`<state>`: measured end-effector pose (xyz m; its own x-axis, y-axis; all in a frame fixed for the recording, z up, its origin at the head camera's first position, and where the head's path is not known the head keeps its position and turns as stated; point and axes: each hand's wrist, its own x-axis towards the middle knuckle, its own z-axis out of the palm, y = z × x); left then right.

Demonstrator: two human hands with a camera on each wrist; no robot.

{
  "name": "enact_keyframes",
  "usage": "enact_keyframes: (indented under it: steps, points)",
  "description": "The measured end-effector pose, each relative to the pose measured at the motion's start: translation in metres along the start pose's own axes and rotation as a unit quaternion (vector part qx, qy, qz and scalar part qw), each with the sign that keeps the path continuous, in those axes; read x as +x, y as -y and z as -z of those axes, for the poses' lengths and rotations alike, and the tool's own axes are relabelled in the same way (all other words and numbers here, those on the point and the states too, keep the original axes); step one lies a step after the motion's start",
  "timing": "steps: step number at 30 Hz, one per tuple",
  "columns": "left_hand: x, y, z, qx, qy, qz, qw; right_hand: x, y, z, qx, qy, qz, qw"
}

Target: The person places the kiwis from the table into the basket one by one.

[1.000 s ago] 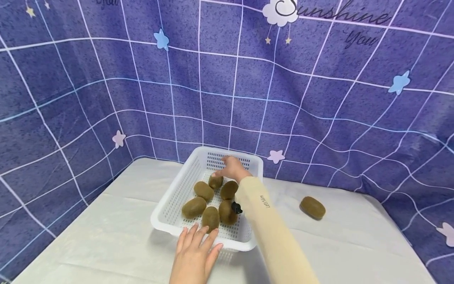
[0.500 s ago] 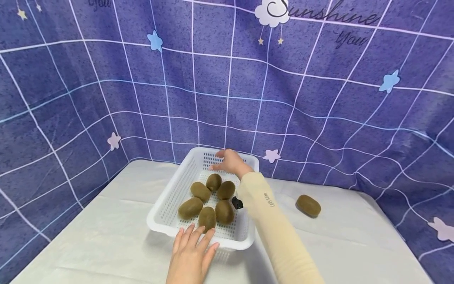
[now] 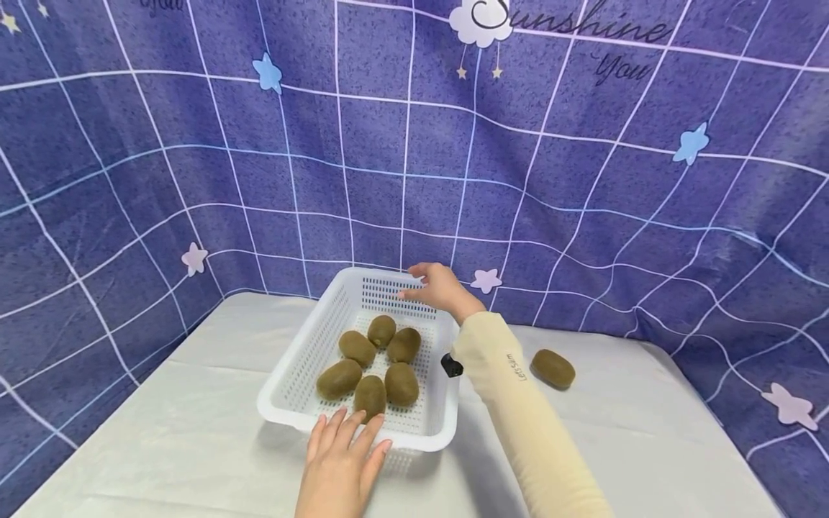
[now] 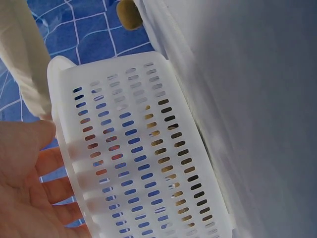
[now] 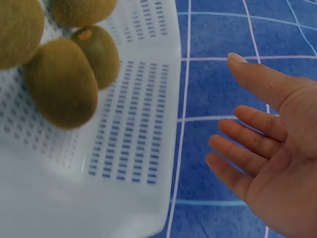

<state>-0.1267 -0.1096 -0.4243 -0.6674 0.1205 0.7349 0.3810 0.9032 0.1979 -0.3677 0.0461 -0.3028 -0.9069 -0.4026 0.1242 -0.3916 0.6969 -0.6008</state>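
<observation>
A white perforated plastic basket on the table holds several brown kiwis. My left hand rests at its near rim, with the fingers straight and reaching over the edge. In the left wrist view that hand sits beside the rim, and the fingers partly show through the slots. Over the basket's far right corner hovers my right hand, fingers spread and holding nothing. The right wrist view has this hand off the rim, palm in view, with kiwis inside the basket beyond it.
One more kiwi lies on the white tablecloth, right of the basket and beyond my right sleeve. A purple curtain with a grid and stars hangs right behind the table.
My right hand has risen from beside the far kiwi toward the basket's far right corner. The left hand stays at the near rim. The head view has shifted slightly.
</observation>
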Motion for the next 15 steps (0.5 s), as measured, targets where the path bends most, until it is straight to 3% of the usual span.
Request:
enact_keyframes:
  steps: [15]
  points:
    - [0.0,0.0,-0.001,0.0,0.009,0.004,0.9999,-0.043,-0.057,0.042,-0.026,-0.033,-0.009,0.999]
